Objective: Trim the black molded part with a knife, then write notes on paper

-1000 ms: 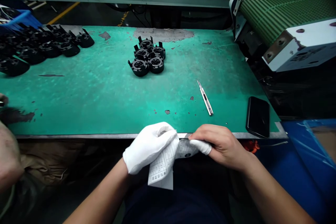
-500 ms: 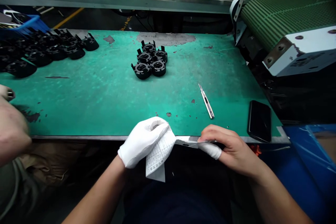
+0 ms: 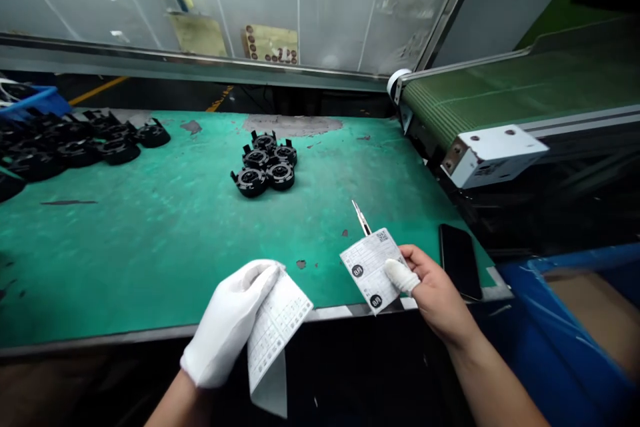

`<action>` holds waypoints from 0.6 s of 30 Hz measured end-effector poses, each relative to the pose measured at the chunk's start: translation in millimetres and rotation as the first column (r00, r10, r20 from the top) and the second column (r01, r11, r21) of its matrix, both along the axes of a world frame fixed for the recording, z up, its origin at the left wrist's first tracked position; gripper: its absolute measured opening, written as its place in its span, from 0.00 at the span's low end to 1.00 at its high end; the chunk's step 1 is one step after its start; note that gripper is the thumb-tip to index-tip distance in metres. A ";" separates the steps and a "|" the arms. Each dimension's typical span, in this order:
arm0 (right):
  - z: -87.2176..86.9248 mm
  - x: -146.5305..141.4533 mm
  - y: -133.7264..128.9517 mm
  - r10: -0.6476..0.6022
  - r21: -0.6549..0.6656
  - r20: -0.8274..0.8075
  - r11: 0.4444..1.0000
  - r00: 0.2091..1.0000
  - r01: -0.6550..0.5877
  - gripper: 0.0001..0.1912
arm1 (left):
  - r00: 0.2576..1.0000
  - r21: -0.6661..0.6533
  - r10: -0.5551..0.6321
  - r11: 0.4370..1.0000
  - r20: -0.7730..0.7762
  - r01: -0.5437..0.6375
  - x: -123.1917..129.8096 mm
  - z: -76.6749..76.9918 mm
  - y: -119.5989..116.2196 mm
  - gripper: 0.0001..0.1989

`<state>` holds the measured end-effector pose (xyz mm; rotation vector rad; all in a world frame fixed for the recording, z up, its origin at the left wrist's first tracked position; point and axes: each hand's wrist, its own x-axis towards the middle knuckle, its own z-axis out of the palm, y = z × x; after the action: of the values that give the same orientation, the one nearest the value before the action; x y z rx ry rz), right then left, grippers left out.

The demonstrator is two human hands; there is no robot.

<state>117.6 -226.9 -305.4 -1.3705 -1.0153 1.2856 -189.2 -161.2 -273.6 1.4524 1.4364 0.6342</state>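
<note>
My left hand (image 3: 225,320), in a white glove, pinches a folded printed sheet (image 3: 277,330) that hangs past the table's front edge. My right hand (image 3: 435,293), bare but for a white cover on the thumb, holds a label card (image 3: 367,263) with a QR code and two black round marks. Thumb on top, it keeps the card tilted over the front edge of the table. Behind the card lies a silver cutter (image 3: 360,217), its lower part hidden. A black phone (image 3: 460,261) lies right of my right hand.
Several black round parts (image 3: 267,163) stand mid-table on the green mat (image 3: 190,247); more black parts (image 3: 80,147) crowd the left. A green conveyor (image 3: 465,93) with a white end bracket (image 3: 495,155) is at the right. A blue bin (image 3: 565,347) stands at lower right.
The label card has come apart from the sheet and is in my right hand, its printed face showing. My hands are farther apart. The view has shifted, and the other person's arm at left is out of view.
</note>
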 end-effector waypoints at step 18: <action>-62.3 43.8 58.7 -0.309 0.315 0.819 0.946 0.484 0.072 0.35 | 0.975 0.004 -0.111 0.994 -0.190 0.114 -12.2 -39.0 9.8 0.23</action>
<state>161.4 -168.2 -367.8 -1.9073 -1.5542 0.1763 -201.4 -151.3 -312.6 1.6289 1.4847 0.4459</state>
